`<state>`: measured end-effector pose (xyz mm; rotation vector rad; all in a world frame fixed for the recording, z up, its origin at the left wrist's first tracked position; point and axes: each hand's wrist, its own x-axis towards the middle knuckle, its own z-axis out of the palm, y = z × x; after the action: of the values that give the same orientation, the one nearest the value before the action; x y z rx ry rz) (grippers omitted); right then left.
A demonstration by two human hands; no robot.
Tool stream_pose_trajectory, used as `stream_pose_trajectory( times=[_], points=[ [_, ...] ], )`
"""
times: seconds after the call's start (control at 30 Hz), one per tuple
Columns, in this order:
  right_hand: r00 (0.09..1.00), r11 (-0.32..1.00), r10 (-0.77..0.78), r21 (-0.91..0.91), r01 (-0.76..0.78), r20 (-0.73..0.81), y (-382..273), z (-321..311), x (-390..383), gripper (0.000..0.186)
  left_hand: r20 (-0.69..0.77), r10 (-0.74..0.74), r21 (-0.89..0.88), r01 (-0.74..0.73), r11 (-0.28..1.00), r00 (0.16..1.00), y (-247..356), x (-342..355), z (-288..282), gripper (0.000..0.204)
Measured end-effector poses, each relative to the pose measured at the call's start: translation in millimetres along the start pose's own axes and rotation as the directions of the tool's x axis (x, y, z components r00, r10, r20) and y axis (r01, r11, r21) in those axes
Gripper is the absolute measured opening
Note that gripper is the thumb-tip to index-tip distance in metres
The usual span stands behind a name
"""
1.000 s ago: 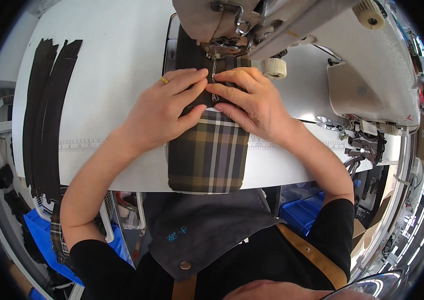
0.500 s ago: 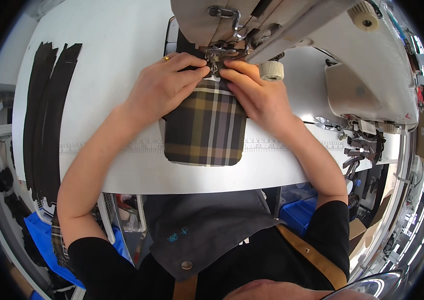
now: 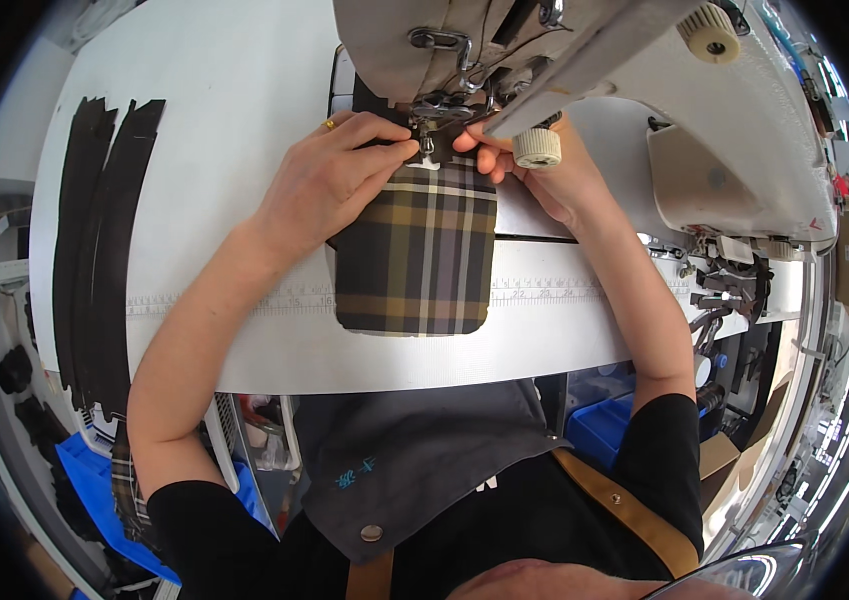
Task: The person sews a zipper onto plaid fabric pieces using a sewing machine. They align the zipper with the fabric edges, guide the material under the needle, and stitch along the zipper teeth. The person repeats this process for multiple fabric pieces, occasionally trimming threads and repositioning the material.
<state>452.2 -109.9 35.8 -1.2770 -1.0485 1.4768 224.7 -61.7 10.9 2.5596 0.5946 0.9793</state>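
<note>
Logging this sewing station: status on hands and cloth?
Left hand and right hand press the plaid cloth flat at the sewing machine needle. Dark strips lie apart. Nothing blocking.

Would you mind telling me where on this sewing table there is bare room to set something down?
Bare tabletop lies between the dark strips and the left hand. It is crowded at the needle, where both hands, right hand included, press the plaid fabric.

Bright, even overhead light, soft shadows, strong fisheye bending at edges.

Dark fabric strips (image 3: 95, 240), blue bins (image 3: 600, 425), white thread spool (image 3: 710, 28)
</note>
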Motion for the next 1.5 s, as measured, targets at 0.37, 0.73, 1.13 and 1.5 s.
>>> stream_pose_trajectory(
  times=[0.37,0.73,1.13,1.5],
  points=[
    [0.996,0.975,-0.066,-0.217,0.052,-0.062,2,18,-2,0.017,0.019,-0.007,0.03,0.006,1.0,1.0,3,3,0,0.021],
    [0.834,0.568,-0.544,-0.693,0.444,0.089,28,14,-4,0.011,-0.015,-0.027,-0.045,0.026,0.999,1.0,-3,0,0,0.014],
    [0.641,-0.032,-0.636,-0.845,0.535,0.43,24,29,-6,0.025,0.015,-0.033,-0.018,0.034,0.999,0.999,-2,0,-3,0.014],
    [0.659,0.223,-0.708,-0.804,0.551,0.255,26,24,9,0.012,0.003,-0.212,-0.136,0.211,0.968,0.977,-2,11,-2,0.014]
  ],
)
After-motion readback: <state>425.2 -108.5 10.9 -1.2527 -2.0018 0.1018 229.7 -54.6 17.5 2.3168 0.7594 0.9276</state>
